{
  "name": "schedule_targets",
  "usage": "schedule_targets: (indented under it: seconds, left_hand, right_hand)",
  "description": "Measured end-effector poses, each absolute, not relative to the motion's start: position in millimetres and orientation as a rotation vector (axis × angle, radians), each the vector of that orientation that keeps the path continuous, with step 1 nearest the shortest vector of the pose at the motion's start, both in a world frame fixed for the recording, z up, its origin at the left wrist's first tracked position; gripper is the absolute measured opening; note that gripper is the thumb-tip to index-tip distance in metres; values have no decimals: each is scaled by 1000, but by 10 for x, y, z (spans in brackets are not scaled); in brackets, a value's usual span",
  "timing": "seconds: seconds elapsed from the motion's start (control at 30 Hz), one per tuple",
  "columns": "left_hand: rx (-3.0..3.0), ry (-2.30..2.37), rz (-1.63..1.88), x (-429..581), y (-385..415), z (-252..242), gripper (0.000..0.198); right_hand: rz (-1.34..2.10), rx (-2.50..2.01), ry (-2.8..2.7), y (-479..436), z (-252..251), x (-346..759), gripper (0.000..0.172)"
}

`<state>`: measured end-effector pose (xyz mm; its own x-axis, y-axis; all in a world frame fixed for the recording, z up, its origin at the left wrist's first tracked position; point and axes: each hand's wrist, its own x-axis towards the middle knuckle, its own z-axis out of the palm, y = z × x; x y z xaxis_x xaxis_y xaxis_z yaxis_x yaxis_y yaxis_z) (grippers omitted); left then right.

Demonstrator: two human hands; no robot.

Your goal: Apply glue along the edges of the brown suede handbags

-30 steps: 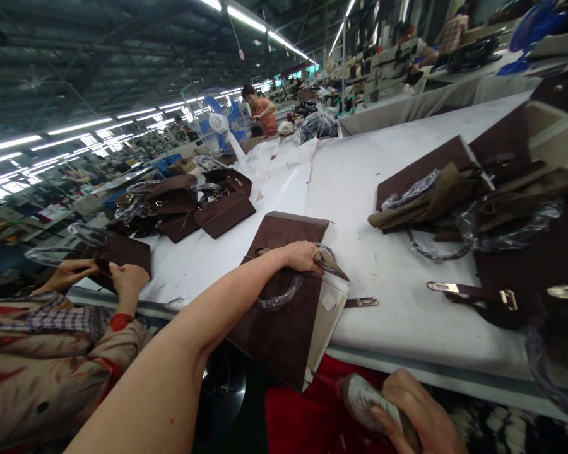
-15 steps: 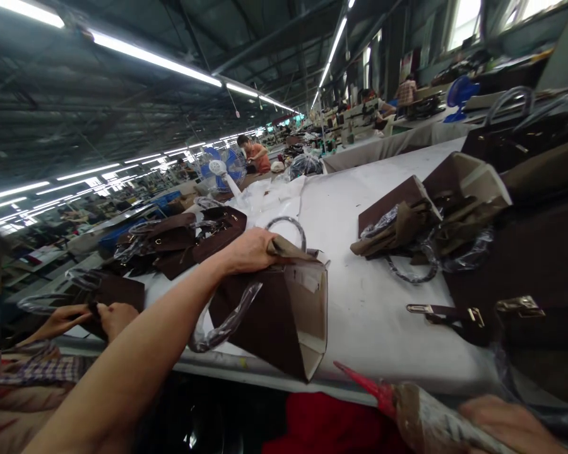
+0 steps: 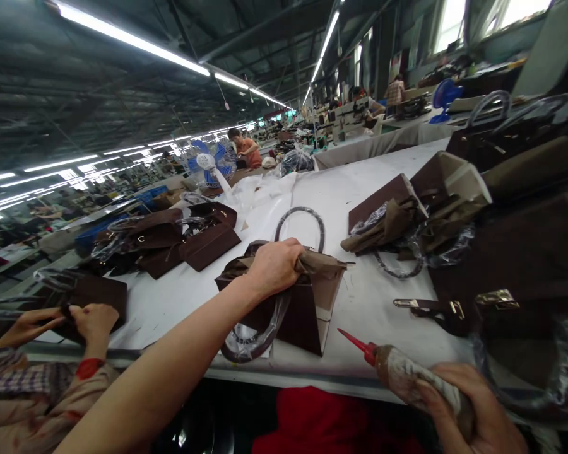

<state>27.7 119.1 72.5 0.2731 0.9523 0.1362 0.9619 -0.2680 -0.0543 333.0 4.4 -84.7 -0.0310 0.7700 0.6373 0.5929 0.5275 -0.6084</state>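
A dark brown handbag (image 3: 305, 318) stands tilted on the white-covered table before me, its pale inner side facing right. My left hand (image 3: 277, 265) is closed on the olive-brown lining (image 3: 322, 263) at its top edge. One plastic-wrapped handle (image 3: 303, 217) arches up behind that hand; the other handle (image 3: 250, 353) hangs down in front. At the lower right, my right hand (image 3: 478, 407) is wrapped round a glue bottle (image 3: 402, 372) with a red pointed nozzle (image 3: 357, 343). The nozzle tip points toward the bag's lower right corner, apart from it.
Partly made brown bags (image 3: 388, 214) lie at the right, beside a larger brown bag with gold buckles (image 3: 497, 299). More brown bags (image 3: 170, 239) are piled at the left. A co-worker's hands (image 3: 92, 325) hold another bag nearby. A blue fan (image 3: 211, 162) stands behind.
My left hand and the handbag show farther right, the lining gathered across its top. The glue bottle has risen and its nozzle is nearer the bag. The view has shifted slightly.
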Motion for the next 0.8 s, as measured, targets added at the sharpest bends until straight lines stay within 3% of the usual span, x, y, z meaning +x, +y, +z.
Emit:
schedule_targets:
  seconds: [0.23,0.57,0.8]
  left_hand:
    - [-2447,-1816,-282,188,1075,712,17]
    - [-2294,-1855,-578,111,908,556,27]
    - [-2323,-1849,-586,104,870,541,27]
  right_hand:
    - [206,-1026,-1771,481,-910,3002,7]
    - [357,-1066,-1851,773,-891,2899,22]
    - [454,-1136,-1856,883,-836,2883,28]
